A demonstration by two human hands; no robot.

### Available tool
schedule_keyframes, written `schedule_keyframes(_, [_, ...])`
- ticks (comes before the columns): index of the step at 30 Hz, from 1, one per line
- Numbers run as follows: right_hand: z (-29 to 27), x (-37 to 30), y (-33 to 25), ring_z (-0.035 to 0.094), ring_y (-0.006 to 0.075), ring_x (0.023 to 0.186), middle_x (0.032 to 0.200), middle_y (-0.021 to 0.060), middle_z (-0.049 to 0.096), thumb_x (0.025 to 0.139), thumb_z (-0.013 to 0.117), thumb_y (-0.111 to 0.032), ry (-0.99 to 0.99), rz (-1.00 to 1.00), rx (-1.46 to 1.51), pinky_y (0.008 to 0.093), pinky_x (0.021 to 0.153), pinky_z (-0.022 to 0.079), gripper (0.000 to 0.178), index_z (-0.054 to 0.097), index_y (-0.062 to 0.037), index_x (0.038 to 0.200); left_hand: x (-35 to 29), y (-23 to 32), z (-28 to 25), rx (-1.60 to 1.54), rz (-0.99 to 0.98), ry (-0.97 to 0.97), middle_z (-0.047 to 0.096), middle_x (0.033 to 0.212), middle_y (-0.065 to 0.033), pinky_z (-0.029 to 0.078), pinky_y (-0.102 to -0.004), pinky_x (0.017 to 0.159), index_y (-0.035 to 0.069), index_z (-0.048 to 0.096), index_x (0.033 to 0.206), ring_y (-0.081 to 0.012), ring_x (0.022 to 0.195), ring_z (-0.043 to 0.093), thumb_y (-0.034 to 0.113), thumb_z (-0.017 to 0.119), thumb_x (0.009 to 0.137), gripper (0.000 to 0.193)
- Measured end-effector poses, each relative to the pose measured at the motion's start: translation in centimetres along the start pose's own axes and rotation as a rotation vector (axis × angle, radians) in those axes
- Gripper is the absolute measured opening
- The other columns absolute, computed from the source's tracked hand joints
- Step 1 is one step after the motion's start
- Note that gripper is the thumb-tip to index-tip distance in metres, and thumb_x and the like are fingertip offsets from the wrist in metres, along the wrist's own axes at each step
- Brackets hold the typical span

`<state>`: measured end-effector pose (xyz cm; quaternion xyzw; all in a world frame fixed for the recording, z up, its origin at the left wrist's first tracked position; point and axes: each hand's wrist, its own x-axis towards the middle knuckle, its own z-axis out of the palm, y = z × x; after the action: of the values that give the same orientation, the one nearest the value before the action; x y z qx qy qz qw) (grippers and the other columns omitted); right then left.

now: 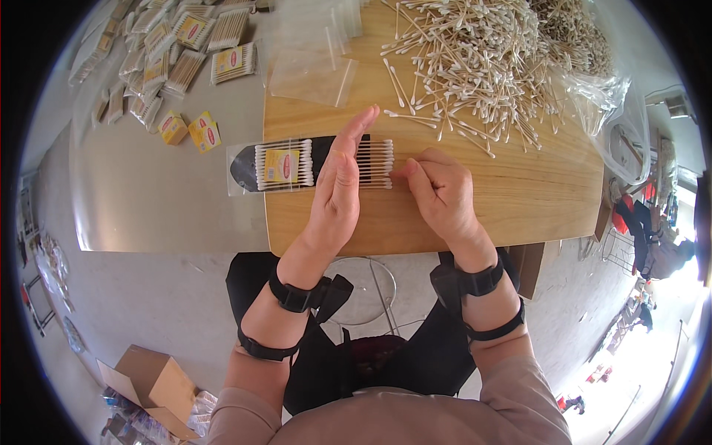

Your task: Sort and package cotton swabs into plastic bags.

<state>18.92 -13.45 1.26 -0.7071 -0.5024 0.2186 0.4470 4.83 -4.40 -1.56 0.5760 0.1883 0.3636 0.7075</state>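
My left hand (341, 184) stands on edge across a black strip (321, 152), fingers straight and together. Just right of it, a row of cotton swabs (377, 165) lies side by side, their white tips toward my right hand; my left hand hides their other ends. My right hand (443, 188) is curled into a fist beside those tips, with nothing visible in it. Left of my left hand, more cotton swabs (304, 162) lie in a row under a yellow and red card (282, 165). A clear plastic bag (236, 185) surrounds this left end of the strip.
A big heap of loose cotton swabs (482, 59) covers the back right of the wooden table (475, 222). Empty clear bags (311, 78) lie at the back middle. Filled swab packs (233, 63) are piled on the metal surface (170, 215), near loose yellow cards (205, 133).
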Motion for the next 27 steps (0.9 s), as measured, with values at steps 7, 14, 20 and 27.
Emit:
schedule_keyframes(7, [0.0,0.2,0.1,0.058,0.0295,0.063,0.066,0.0113,0.061,0.085,0.064,-0.003,-0.025,-0.070,-0.096,0.0389,0.057,0.046,0.018,0.068,-0.0025,0.067,0.1,0.1,0.0,-0.009,-0.008,-0.002,0.037,0.152,-0.0184,0.018,-0.0390,0.120,-0.006,0.031,0.147,-0.0280,0.144,0.031,0.043,0.026,0.108,0.063])
schedule_keyframes(14, [-0.1,0.3,-0.7,0.059,0.0288,0.063,0.067,0.0107,0.062,0.089,0.063,-0.005,0.005,0.135,0.030,0.0377,0.057,0.047,0.021,0.069,-0.0027,0.069,0.1,0.2,0.1,-0.014,-0.016,0.000,0.037,0.152,-0.0187,0.017,-0.0386,0.120,-0.005,0.031,0.148,-0.0276,0.144,0.031,0.044,0.026,0.107,0.064])
schedule_keyframes(20, [0.3,0.3,0.2,0.059,0.0289,0.062,0.067,0.0118,0.061,0.090,0.063,-0.005,0.038,-0.031,-0.052,0.0366,0.056,0.047,0.020,0.069,-0.0015,0.071,0.1,0.3,0.1,-0.023,-0.023,0.005,0.037,0.152,-0.0188,0.017,-0.0384,0.120,-0.006,0.031,0.148,-0.0278,0.144,0.031,0.044,0.025,0.107,0.064])
schedule_keyframes(27, [0.4,0.4,-0.3,0.058,0.0296,0.061,0.066,0.0123,0.061,0.090,0.062,-0.004,0.054,0.041,-0.036,0.0377,0.056,0.046,0.021,0.068,-0.0006,0.071,0.1,0.4,0.0,-0.021,-0.022,0.001,0.037,0.152,-0.0190,0.017,-0.0383,0.120,-0.005,0.031,0.148,-0.0278,0.144,0.030,0.043,0.025,0.108,0.063])
